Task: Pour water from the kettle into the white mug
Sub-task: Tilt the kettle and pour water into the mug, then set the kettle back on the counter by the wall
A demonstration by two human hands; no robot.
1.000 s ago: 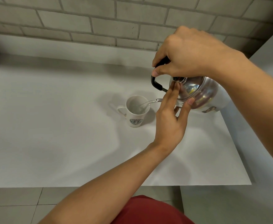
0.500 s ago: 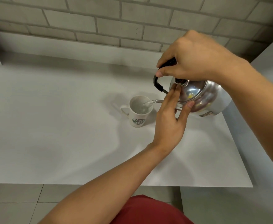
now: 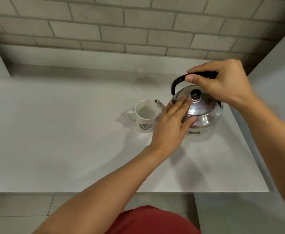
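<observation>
A shiny steel kettle (image 3: 204,114) with a black handle and lid knob is upright, low over the white counter (image 3: 62,149), its base near or on the surface. My right hand (image 3: 222,85) grips the black handle from above. My left hand (image 3: 172,125) rests flat against the lid and left side of the kettle, fingers extended. The spout points left at the rim of the white mug (image 3: 146,118). The mug has a green logo, its handle faces left, and water is visible inside.
A grey brick wall (image 3: 138,27) rises behind the counter, above a pale ledge. The counter's right edge runs just past the kettle; a side wall (image 3: 273,115) stands beyond it. The front edge lies near my red garment (image 3: 155,220).
The kettle has tipped back from its pouring tilt to upright and come down towards the counter. The stream of water into the mug has stopped. Both hands stay on the kettle.
</observation>
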